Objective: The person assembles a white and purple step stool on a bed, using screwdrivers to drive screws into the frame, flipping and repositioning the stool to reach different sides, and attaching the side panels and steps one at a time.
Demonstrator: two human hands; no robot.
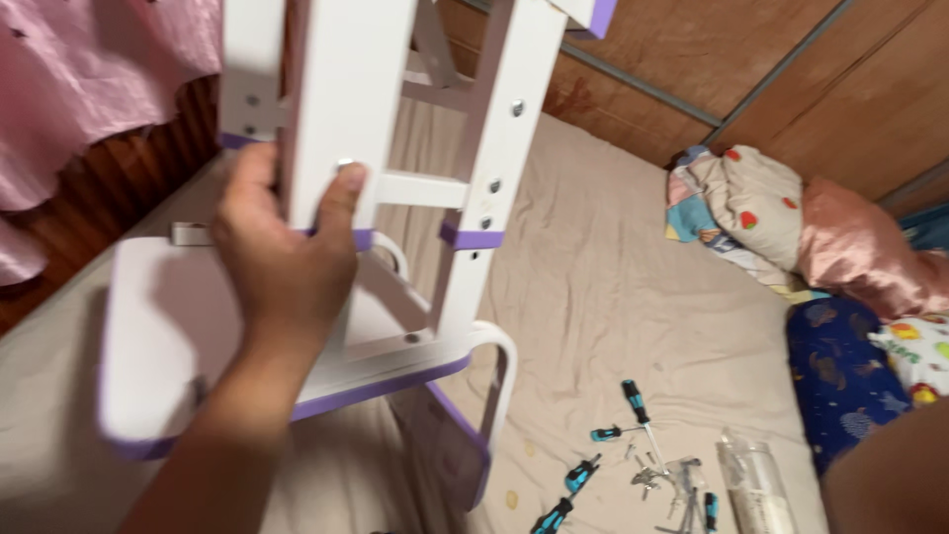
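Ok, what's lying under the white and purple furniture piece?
The furniture piece, held by the left hand, sits on a beige sheet. Screwdrivers lie beside it, not beneath. Anything directly under its flat panel is covered.

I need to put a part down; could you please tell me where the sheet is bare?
The sheet lies bare between the white frame and the pillows. It is crowded lower down, around the screwdrivers and the plastic bag.
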